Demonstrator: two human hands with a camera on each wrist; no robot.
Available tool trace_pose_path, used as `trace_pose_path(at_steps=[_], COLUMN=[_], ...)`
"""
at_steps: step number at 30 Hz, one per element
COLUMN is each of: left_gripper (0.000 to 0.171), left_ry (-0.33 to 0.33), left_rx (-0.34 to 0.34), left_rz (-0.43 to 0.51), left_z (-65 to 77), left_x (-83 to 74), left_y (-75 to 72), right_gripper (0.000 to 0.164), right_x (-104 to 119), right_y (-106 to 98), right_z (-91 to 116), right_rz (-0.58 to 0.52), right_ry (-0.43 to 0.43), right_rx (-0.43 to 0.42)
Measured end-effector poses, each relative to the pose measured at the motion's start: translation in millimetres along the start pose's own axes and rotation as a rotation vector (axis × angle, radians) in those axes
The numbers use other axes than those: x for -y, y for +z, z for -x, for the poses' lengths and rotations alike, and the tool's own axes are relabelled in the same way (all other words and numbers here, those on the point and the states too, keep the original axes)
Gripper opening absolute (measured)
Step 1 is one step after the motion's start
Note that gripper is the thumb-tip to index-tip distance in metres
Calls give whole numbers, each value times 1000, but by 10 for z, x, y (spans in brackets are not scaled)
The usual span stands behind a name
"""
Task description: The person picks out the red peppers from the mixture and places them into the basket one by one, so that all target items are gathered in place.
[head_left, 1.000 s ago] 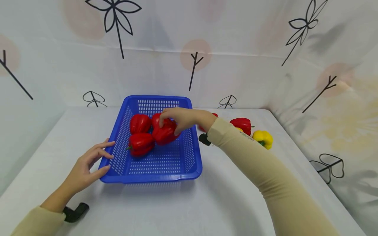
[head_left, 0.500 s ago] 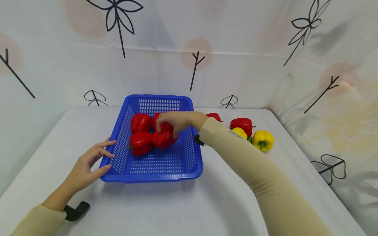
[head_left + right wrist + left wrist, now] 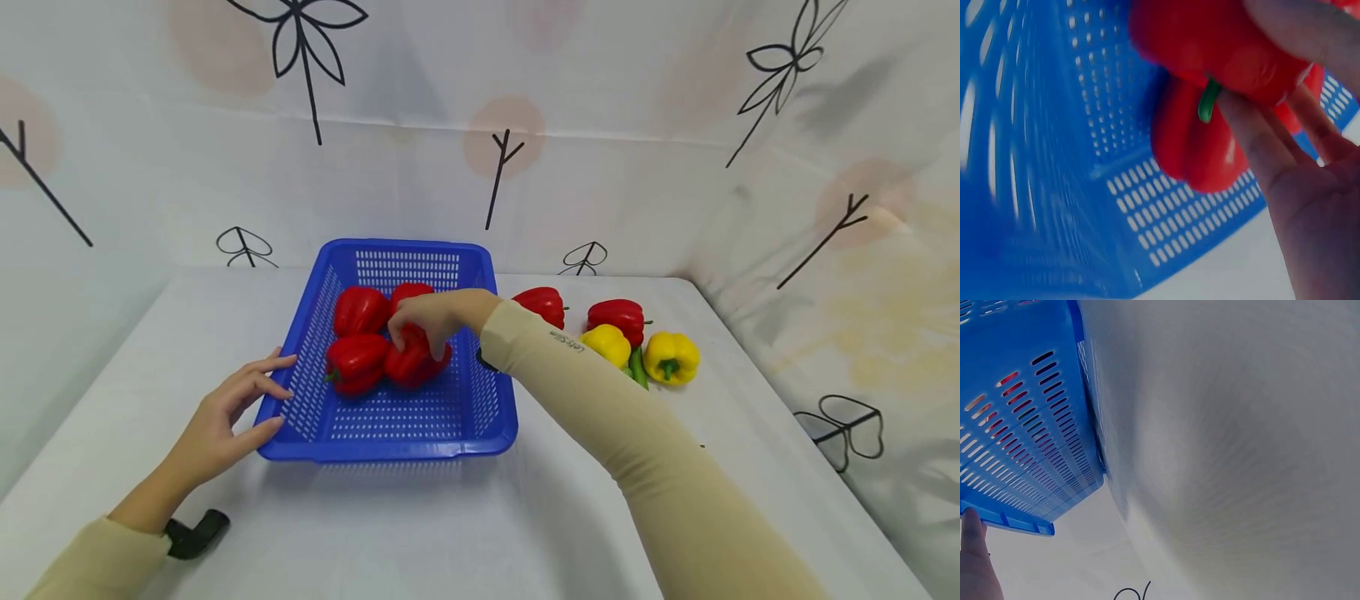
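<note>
My right hand (image 3: 438, 315) grips a red bell pepper (image 3: 414, 367) low inside the blue perforated basket (image 3: 390, 451). In the right wrist view, fingers and thumb wrap around this pepper (image 3: 1210, 37), and another red pepper (image 3: 1197, 137) shows behind it. Three more red bell peppers share the basket: one at the back left (image 3: 360, 311), one at the front left (image 3: 357, 365), and one partly hidden behind my right hand (image 3: 410, 293). My left hand (image 3: 225, 417) rests its fingertips and thumb on the basket's left rim; the left wrist view catches a finger (image 3: 974, 534) there.
Right of the basket on the white table (image 3: 315, 525) lie two red bell peppers, one nearer (image 3: 542, 306) and one farther right (image 3: 617, 318). Two yellow peppers sit by them, one left (image 3: 606, 343) and one right (image 3: 671, 358), with a green slender vegetable (image 3: 637, 368) between.
My right hand has lowered the red bell pepper and brought it slightly nearer and left, beside the front-left pepper. More of the vegetables outside are uncovered. The left hand stays on the rim.
</note>
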State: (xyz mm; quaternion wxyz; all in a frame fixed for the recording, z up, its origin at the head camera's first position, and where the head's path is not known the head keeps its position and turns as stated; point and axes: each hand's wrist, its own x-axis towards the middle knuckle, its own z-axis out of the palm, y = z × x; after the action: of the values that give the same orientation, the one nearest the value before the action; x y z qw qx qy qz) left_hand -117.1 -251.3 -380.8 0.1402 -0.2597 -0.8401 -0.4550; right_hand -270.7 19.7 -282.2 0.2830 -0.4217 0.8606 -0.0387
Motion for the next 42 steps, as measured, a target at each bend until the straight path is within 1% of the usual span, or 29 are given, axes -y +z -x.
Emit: trace_pose_path(at_steps=[5,9,15,29,33,37,42], left_gripper=[33,33,34,34,34,34,34], left_ry=[1,5,13,23,30,34,33], left_rx=[6,4,6,4,4,1,-3], left_rz=[-2,-1,-2,-5,-6,-7,-8], left_z=[-14,-10,-11,-8,-5,0,4], left_x=[-10,-11,-6,-11,-8,-11,-12], left_y=[9,4,2,12,19,21,21], right_gripper=[42,43,45,46,44,43,42], right_x=[7,10,17,-9,-31,-61,-108], right_y=[37,40,14,-122,-156,-172,-176], right_z=[-20,-18,19,196,261,332,427], right_rz=[-18,-2,-23,-43,-45,-87,-113], right_ry=[51,60,67,-32,-64,-94,-95], right_rx=[2,2,-2,-150,-178,-195,-224])
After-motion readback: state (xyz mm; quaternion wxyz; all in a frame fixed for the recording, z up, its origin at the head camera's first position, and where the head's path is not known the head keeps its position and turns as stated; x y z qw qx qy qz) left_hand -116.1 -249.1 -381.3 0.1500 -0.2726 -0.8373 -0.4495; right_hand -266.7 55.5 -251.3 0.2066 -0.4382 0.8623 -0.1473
